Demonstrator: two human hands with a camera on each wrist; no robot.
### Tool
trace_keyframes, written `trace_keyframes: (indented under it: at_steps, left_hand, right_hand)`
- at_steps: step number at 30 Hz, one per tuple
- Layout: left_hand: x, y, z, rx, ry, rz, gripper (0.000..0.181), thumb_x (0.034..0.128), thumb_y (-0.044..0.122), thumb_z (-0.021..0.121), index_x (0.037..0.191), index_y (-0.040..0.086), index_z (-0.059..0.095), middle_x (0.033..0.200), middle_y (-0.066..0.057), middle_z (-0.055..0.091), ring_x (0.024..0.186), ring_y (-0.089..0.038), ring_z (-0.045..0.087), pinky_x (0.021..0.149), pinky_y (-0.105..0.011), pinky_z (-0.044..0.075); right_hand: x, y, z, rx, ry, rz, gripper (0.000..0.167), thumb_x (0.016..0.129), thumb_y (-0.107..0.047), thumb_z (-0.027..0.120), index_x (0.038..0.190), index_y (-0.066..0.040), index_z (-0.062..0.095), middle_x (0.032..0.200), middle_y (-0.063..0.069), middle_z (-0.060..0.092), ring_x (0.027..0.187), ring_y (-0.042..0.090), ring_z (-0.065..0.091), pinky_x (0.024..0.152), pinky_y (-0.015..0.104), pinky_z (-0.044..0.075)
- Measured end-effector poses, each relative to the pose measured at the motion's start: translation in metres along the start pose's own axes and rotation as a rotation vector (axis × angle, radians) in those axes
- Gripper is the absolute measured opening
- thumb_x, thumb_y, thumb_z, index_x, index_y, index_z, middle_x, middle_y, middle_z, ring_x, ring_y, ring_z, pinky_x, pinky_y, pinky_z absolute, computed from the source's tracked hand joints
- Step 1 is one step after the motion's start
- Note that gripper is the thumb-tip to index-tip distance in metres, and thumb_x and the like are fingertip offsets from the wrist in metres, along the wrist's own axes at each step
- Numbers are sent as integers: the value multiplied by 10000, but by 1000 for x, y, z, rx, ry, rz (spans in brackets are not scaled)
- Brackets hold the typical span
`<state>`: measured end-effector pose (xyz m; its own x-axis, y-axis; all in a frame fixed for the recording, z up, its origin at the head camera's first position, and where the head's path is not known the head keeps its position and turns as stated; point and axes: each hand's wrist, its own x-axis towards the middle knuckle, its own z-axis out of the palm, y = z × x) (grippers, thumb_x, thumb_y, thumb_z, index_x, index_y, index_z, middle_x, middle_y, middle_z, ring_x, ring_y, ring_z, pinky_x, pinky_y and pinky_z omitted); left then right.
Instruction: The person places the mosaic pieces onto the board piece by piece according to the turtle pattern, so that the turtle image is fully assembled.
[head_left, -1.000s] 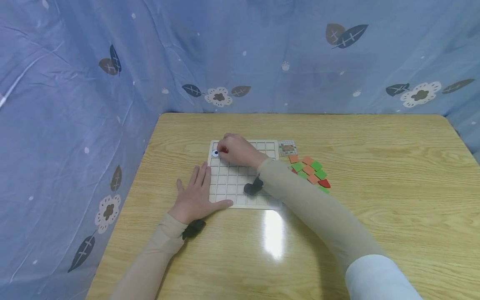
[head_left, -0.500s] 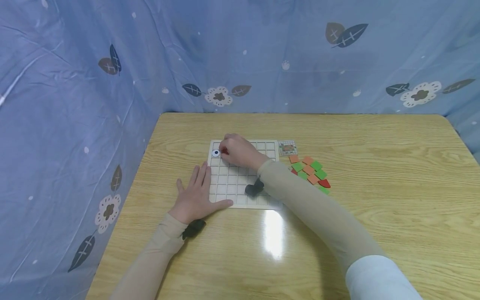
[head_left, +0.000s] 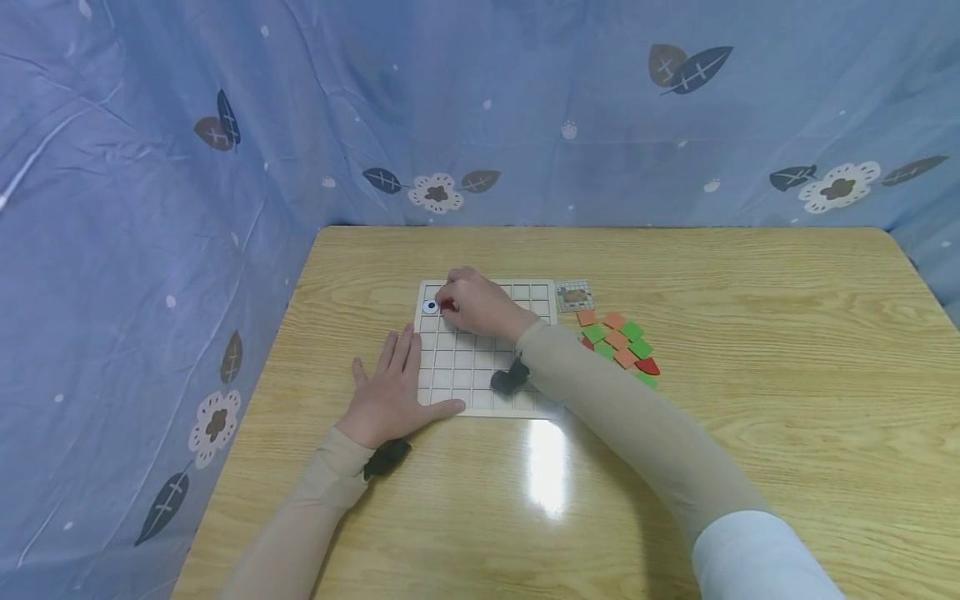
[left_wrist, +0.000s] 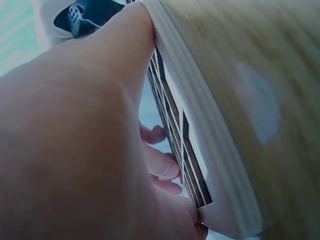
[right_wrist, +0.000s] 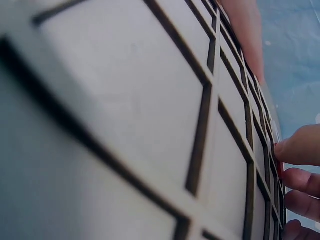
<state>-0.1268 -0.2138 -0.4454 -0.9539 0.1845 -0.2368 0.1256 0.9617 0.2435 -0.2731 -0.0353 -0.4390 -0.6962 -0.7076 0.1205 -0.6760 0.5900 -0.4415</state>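
A white gridded board (head_left: 464, 379) lies on the wooden table. My left hand (head_left: 386, 396) is spread along its left edge, thumb stretched across the near left corner and the other fingers straight. Over the board's far left part, my right hand (head_left: 480, 304) pinches a small red piece (right_wrist: 279, 162) between thumb and fingers, down at the grid. Just left of those fingertips, a round white piece with a dark eye dot (head_left: 431, 307) sits in a cell. Most of the red piece is hidden by the fingers.
Right of the board lie several orange tiles (head_left: 617, 340), several green tiles (head_left: 641, 348) and a red rounded piece (head_left: 648, 366). A small printed picture card (head_left: 574, 296) touches or nearly touches the board's far right corner. A blue patterned curtain (head_left: 525, 108) hangs behind the table (head_left: 750, 375).
My right hand's fingertips have shifted slightly right, off the eye piece, which now shows whole. The red piece in the pinch has come into sight. My left hand stays in place.
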Motion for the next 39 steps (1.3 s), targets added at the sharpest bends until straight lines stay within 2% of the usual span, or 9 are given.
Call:
trace_keyframes:
  at_steps: [6,12,18,21,28,39]
  left_hand:
    - [0,1,0,7,2,8,1289,826,863,579,1670,23,85,1766,-130,-3,1626,-388,31,1114,-865,62]
    - [0,1,-1,3,-6,3,1286,830,855,584,1669,20,83,1765,-133,-7,1626,-389,27,1115,-864,56]
    - [0,2,-1,3,-11,-6,1283,828,855,586,1669,22,90,1766,-134,-1,1627,-389,28,1118,-861,59]
    - [0,2,-1,-3,-13,-9,1282,828,855,586,1670,25,90,1766,-131,-7,1627,-389,22,1123,-857,53]
    - [-1,1,-1,0,-17,-13,1283,831,851,591,1669,21,84,1766,-130,-19,1626,-392,19,1124,-856,66]
    - [0,-1,1,-9,-16,-9,1292,830,863,574,1668,16,76,1765,-139,-22,1624,-402,10,1124,-856,43]
  right_hand:
    - [-3,-1,-1,0,-17,49,316,965,-170,724,1274,-111,750,1089,52,643,992,181,553,856,309,515]
    - [-9,-2,-5,-25,-3,81,349,948,-198,729,1286,-114,742,1134,68,643,1003,197,582,830,332,551]
    - [-23,-5,-15,-31,3,160,361,966,-230,718,1307,-114,729,1206,81,640,1050,220,609,845,371,572]
    - [-32,-6,-20,-33,9,200,360,986,-252,694,1321,-121,718,1239,85,634,1084,229,612,838,390,580]
    - [-58,-7,-37,-42,42,255,357,998,-262,667,1313,-102,721,1197,94,640,1025,242,606,731,395,560]
    - [-111,-1,-59,-86,123,317,358,971,-266,702,1267,-68,737,1186,131,671,1004,291,637,753,445,573]
